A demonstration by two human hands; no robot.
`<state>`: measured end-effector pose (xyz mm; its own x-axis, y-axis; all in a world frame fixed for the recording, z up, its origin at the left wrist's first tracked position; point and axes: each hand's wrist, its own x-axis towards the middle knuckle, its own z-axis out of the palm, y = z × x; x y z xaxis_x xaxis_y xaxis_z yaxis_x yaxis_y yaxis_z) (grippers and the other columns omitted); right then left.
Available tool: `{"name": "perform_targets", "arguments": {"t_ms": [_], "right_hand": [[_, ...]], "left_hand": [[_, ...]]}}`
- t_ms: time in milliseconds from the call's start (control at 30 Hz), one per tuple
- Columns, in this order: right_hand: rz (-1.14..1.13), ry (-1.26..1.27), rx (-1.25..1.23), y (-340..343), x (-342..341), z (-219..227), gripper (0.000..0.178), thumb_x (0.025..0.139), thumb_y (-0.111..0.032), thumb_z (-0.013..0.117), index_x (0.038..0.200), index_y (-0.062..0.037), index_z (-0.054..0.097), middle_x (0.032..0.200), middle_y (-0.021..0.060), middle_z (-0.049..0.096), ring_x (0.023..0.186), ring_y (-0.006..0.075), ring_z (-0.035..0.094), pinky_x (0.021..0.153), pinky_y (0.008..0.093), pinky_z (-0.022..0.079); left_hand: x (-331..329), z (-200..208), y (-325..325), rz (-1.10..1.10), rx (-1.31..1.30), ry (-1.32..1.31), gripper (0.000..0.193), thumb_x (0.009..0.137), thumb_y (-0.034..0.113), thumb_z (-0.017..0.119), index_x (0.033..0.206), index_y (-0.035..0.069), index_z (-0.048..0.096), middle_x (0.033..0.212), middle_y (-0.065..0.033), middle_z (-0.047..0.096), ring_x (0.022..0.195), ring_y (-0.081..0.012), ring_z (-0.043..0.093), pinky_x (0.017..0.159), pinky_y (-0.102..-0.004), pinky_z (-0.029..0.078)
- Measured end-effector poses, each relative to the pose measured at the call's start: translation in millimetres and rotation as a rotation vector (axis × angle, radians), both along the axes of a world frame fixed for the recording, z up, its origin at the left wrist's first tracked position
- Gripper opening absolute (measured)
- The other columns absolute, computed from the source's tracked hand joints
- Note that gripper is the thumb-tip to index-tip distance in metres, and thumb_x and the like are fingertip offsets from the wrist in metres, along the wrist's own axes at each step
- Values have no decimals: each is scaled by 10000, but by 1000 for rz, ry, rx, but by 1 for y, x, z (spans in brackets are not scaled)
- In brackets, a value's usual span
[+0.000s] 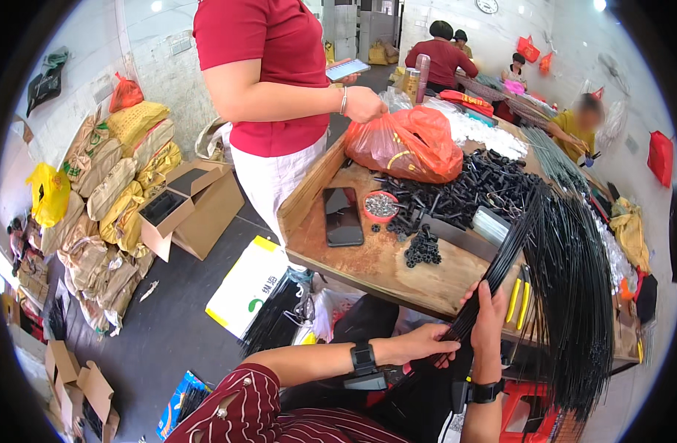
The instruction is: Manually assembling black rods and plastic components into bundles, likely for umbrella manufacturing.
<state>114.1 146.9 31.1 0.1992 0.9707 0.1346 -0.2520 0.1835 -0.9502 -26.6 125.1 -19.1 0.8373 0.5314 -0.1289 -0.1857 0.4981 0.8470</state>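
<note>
Your shirt (261, 402): maroon, white pinstripes. Your wrist straps (363, 359): black. The rods (508, 255) you hold: black. Your surface (434, 284): tan, reddish-brown patches. Phone (344, 216): black. Dish (380, 218): coral red; its small bits (380, 204): silver. Plastic bag (405, 144): translucent orange-red, yellow marking. Plier handles (525, 295): yellow. Heaped fittings (436, 198): black. Carton (214, 214): plain brown. Co-worker's top (290, 55): plain red.

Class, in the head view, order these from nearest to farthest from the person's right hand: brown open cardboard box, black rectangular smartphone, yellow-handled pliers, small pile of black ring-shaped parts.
From the right hand:
1. Yellow-handled pliers, just to its right.
2. Black ring-shaped parts, ahead and left.
3. Black smartphone, farther left.
4. Brown cardboard box, farthest left.
</note>
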Motion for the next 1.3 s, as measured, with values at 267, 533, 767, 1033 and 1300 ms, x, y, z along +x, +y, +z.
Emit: {"name": "perform_targets", "arguments": {"t_ms": [267,533,767,1033,1300], "right_hand": [[43,51,-10,-21,-18,2,93,943,-143,501,935,-53,518,781,23,574,668,100,562,625,245,486],[213,126,-59,-38,-38,-1,214,945,-161,502,1122,-40,499,800,29,585,701,110,570,657,255,487],[195,179,-124,-8,-4,-21,177,932,-229,537,938,-52,556,803,40,625,726,133,629,664,258,518],[286,200,-136,-24,9,-29,250,922,-206,557,1089,-23,521,900,64,625,817,172,654,746,295,546],[295,136,-113,-19,7,-33,249,931,-212,540,1091,-21,530,896,55,628,803,171,653,728,292,547]], "left_hand": [[-22,36,0,285,206,182,270,924,211,565,1114,20,545,910,-5,594,768,-65,567,660,-215,465],[-24,77,55,469,294,10,347,932,261,554,1179,19,527,962,-16,613,846,-87,579,757,-245,481],[-47,64,71,382,283,121,309,936,232,533,1132,-5,558,1085,-129,624,933,-189,627,873,-316,491],[-53,37,60,370,301,83,324,944,214,521,1146,-38,542,1065,-161,615,997,-201,607,922,-315,472],[-50,33,54,424,513,109,256,946,148,507,1132,-20,558,989,-122,645,934,-173,626,865,-289,496]]}}
